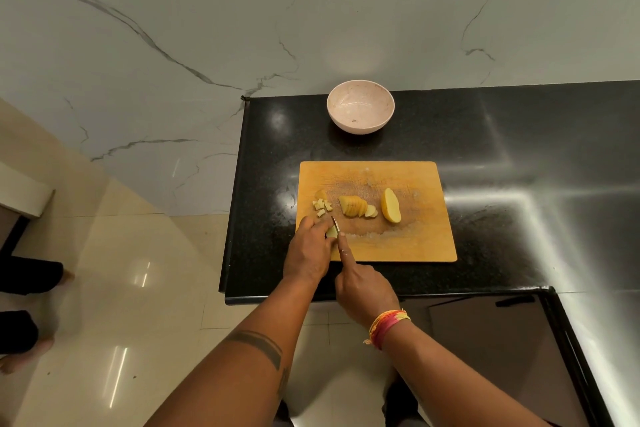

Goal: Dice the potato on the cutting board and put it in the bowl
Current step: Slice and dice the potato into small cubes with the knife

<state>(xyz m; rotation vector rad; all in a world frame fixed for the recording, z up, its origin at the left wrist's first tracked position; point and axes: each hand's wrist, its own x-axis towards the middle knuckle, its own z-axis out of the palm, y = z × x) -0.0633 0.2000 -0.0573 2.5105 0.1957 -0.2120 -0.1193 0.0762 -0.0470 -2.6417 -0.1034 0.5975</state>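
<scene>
A wooden cutting board [408,239] lies on the black counter. On it sit a potato half [390,205], a fanned row of potato slices [355,206] and several small dice [321,206] at the board's left edge. My left hand [310,248] holds a potato piece [331,231] down near the board's front left corner. My right hand [363,288] grips a knife [336,224], index finger stretched along its spine, blade against that piece. The pale pink bowl [360,107] stands behind the board and holds no potato.
The black granite counter [519,166] runs to the right and turns toward me along the right side. Its left edge drops to a beige tiled floor [138,288]. A marble wall [277,10] rises behind. Someone's feet show at far left [27,305].
</scene>
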